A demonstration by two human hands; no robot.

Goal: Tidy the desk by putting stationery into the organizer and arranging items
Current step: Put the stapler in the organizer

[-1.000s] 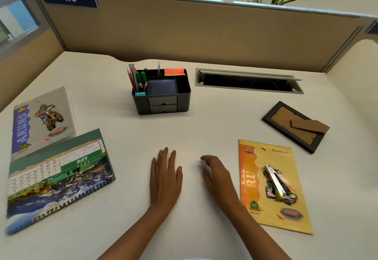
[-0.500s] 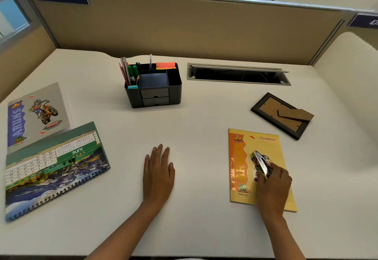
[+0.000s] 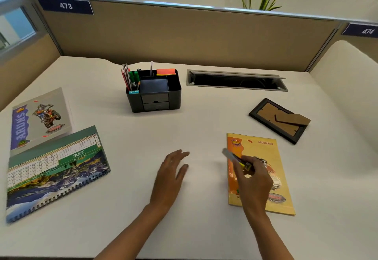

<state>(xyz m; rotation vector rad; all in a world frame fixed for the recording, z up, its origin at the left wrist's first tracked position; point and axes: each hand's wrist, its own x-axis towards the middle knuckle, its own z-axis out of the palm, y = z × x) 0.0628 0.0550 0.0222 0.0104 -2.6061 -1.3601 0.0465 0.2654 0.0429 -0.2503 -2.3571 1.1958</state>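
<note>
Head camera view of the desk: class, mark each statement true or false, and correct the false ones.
1. The right hand holds the stapler over the yellow notebook. True.
2. The left hand is clenched in a fist. False: its fingers are straight and hold nothing.
3. The picture frame lies face down, to the right of the organizer. True.
4. The sticky notes sit in the organizer's front middle tray. False: they are in a back compartment.
5. The desk calendar stands upright. False: it lies flat at the left.
</note>
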